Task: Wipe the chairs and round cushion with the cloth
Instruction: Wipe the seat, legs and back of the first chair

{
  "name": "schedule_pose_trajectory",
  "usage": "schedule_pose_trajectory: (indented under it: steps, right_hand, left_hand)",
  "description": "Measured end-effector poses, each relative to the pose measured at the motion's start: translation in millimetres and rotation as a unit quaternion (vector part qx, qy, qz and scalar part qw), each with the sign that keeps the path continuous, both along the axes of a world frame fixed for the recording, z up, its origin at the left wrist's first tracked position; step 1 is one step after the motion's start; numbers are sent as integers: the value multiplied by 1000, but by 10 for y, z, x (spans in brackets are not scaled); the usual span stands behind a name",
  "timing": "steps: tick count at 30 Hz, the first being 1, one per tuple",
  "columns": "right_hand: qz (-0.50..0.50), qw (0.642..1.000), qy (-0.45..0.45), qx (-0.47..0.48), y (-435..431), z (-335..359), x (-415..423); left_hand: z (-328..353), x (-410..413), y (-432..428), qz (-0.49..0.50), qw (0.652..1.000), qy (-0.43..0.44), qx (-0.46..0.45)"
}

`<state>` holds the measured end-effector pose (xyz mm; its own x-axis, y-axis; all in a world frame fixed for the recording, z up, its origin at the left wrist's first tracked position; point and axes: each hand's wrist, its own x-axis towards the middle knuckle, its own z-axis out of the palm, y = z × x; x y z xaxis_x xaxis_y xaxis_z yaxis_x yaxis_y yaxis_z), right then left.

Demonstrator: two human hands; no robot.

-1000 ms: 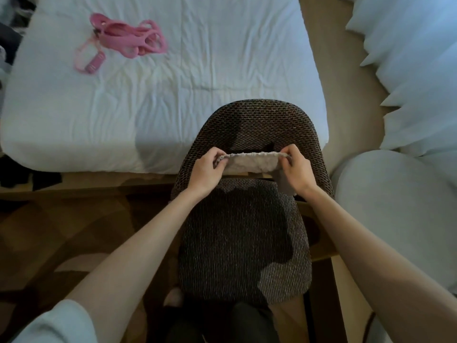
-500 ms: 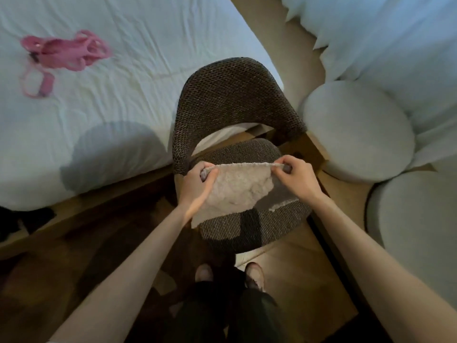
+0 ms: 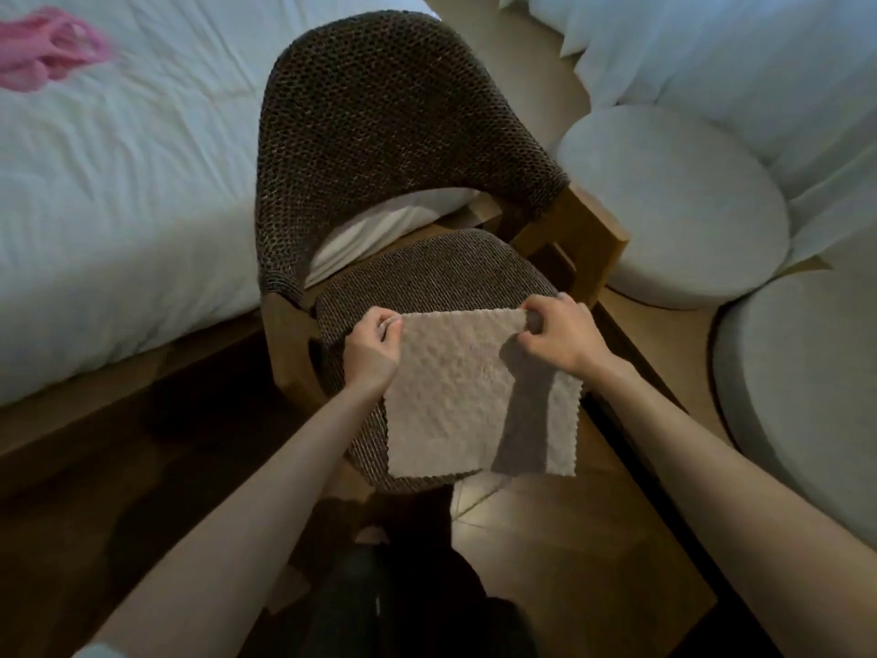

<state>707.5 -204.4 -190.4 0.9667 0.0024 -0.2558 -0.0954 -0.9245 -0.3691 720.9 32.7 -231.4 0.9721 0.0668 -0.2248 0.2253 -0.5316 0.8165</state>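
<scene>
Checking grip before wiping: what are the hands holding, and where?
The cloth, spread open: left hand pinches its top left corner, right hand its top right.

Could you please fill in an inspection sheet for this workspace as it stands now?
Surface: dark wood floor.
Job's things: beige cloth spread open above the woven chair seat; round cushion right of chair.
Clutter: pink item on white bed, blurred.
Grippers: left hand and right hand pinch the cloth's top corners.
Cables: nothing seen.
Surroundings: white curtain; second cushion at right.
</scene>
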Motion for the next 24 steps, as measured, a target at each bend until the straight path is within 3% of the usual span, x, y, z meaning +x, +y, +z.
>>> schedule_pose_trajectory:
  steps: [4, 12, 19, 24]
  right_hand:
    - [27, 990, -138, -25, -41, -578, 432]
    - [3, 965, -254, -64, -47, -1697, 1061]
    - [-3, 914, -404, 39, -179, -1849, 1077]
    - [42, 902, -421, 81, -208, -1749, 695]
  left_hand:
    - [-611, 519, -221, 94, 994, -45, -33]
    - [-1593, 1167, -319, 134, 978, -155, -41]
    - [-1641, 1219, -299, 104, 945, -285, -123]
    - [-1543, 841, -143, 46, 925, -362, -107]
